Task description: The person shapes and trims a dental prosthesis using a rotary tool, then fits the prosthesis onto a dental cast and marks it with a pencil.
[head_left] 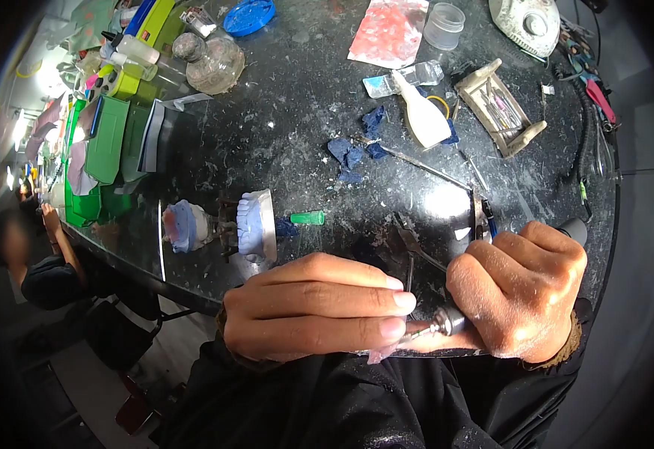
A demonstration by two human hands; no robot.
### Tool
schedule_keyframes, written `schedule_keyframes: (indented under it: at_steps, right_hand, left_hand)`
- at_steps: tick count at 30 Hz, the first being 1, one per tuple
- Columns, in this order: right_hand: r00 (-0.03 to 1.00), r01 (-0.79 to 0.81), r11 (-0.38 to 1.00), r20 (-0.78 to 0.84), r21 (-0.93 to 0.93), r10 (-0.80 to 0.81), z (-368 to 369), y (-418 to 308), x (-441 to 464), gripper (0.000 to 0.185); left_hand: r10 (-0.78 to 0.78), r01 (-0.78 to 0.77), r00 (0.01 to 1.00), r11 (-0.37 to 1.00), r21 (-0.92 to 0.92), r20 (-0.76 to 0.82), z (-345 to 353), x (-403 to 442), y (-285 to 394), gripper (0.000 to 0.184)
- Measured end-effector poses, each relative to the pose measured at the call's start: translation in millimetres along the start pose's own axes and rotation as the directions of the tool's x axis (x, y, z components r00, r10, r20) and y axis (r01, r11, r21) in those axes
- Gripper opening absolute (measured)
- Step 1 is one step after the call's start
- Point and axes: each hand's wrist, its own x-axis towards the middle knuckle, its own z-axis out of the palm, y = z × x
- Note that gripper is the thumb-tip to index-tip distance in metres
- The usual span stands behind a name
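Note:
At the table's front edge, my right hand (518, 292) is wrapped round a rotary handpiece (449, 320), whose metal tip points left. My left hand (316, 307) holds a small pink piece (381, 353) against that tip, its fingers pressed together and covering most of the piece. Fine white dust lies on both hands. Beyond my left hand stand blue-and-white dental casts (256, 224) on a metal frame, with a second cast (185, 226) bearing pink material at its left. A green cap (307, 218) lies right of the casts. Metal tools (411, 243) lie just beyond my hands.
A white bottle (422, 112), blue scraps (346, 157), a long metal tool (424, 166) and a tool holder (500, 108) lie farther back on the dark table (297, 112). Green boxes (106, 138) stand at left. Another person (50, 269) sits at far left.

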Motion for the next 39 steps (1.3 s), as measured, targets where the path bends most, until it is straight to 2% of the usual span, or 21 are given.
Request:
schedule_keyframes:
  at_steps: [1, 3, 6, 8, 10, 11, 14, 16, 20, 21, 24, 25, 28, 29, 32, 33, 36, 39]
  right_hand:
    - [1.0, 0.01, 1.0, 0.016, 0.02, -0.01, -1.3, 0.3, 0.4, 0.054]
    - [0.998, 0.032, 0.998, 0.043, 0.059, -0.035, -5.4, 1.5, 2.0, 0.054]
    - [0.994, 0.008, 0.96, -0.105, 0.281, 0.022, -1.8, 2.8, 1.1, 0.049]
    - [0.988, -0.006, 0.87, -0.129, 0.494, 0.08, -2.5, 0.9, 2.0, 0.031]
    - [0.993, 0.0, 0.822, -0.099, 0.569, 0.069, -2.2, 1.0, 0.5, 0.028]
    - [0.994, 0.005, 0.805, -0.092, 0.593, 0.062, -2.1, 1.1, 0.0, 0.027]
    - [0.997, 0.026, 0.79, -0.071, 0.613, 0.023, -4.8, 1.6, -0.5, 0.027]
    - [1.0, 0.01, 0.758, 0.002, 0.652, -0.015, -8.8, 4.8, -3.3, 0.035]
    - [0.997, 0.009, 0.789, -0.07, 0.614, 0.044, -6.1, 1.8, -3.0, 0.022]
    - [0.999, -0.008, 0.798, -0.029, 0.603, 0.031, -10.3, 4.0, -1.0, 0.017]
    - [1.0, 0.005, 0.729, -0.008, 0.684, 0.001, -7.4, 11.8, 1.1, 0.017]
    - [0.997, -0.05, 0.711, 0.075, 0.702, -0.003, -11.9, 15.4, 3.5, 0.011]
    - [0.991, -0.1, 0.585, 0.029, 0.805, 0.13, -6.9, 11.7, 5.5, 0.011]
    - [0.986, -0.14, 0.555, 0.065, 0.82, 0.153, -7.3, 11.6, 4.3, 0.011]
    - [0.955, -0.292, 0.553, 0.268, 0.78, 0.127, -11.5, 11.9, 2.7, 0.027]
    - [0.911, -0.393, 0.564, 0.392, 0.727, 0.129, -17.6, 11.0, 6.1, 0.025]
    - [0.869, -0.494, 0.343, 0.454, 0.799, 0.196, -14.5, 6.5, 8.2, 0.024]
    - [0.871, -0.485, 0.278, 0.429, 0.829, 0.239, -11.0, 7.1, 7.7, 0.021]
  left_hand:
    - [-0.029, 0.029, 1.0, 0.999, -0.032, -0.009, 0.3, -1.9, 0.9, 0.014]
    - [-0.084, 0.081, 0.996, 0.992, -0.093, -0.027, 1.4, -8.1, 2.8, 0.031]
    - [-0.07, 0.066, 0.995, 0.996, -0.055, -0.073, 0.5, -10.0, 0.5, 0.027]
    - [-0.032, 0.029, 0.993, 0.999, -0.027, -0.115, 3.4, -12.3, -3.0, 0.024]
    - [-0.028, 0.029, 0.99, 1.0, 0.003, -0.14, 6.2, -11.7, -3.1, 0.024]
    - [-0.002, 0.021, 0.981, 0.995, 0.096, -0.194, 10.6, -6.0, -3.1, 0.015]
    - [-0.011, 0.041, 0.985, 0.984, 0.175, -0.171, 10.8, -3.3, 0.5, 0.014]
    - [-0.027, 0.051, 0.988, 0.987, 0.154, -0.151, 9.8, -5.5, -0.2, 0.021]
    - [-0.087, 0.1, 0.99, 0.987, 0.125, -0.109, 6.6, -6.3, 4.8, 0.029]
    - [-0.087, 0.101, 0.99, 0.987, 0.124, -0.11, 6.1, -5.7, 5.6, 0.029]
    - [-0.091, 0.107, 0.985, 0.989, 0.103, -0.149, 8.7, -6.6, 7.3, 0.028]
    - [-0.094, 0.11, 0.981, 0.99, 0.093, -0.167, 9.9, -7.4, 7.7, 0.028]
    - [-0.082, 0.103, 0.973, 0.991, 0.086, -0.215, 9.0, -7.4, 6.4, 0.03]
    - [-0.078, 0.096, 0.974, 0.992, 0.078, -0.211, 8.6, -7.5, 6.2, 0.03]
    - [-0.064, 0.076, 0.98, 0.995, 0.058, -0.187, 7.2, -8.5, 5.0, 0.032]
    - [-0.059, 0.069, 0.983, 0.996, 0.055, -0.171, 6.6, -9.4, 4.4, 0.033]
    - [-0.069, 0.076, 0.989, 0.996, 0.053, -0.13, 5.6, -12.3, 5.2, 0.035]
    - [-0.066, 0.072, 0.99, 0.996, 0.045, -0.125, 5.7, -11.9, 2.9, 0.033]
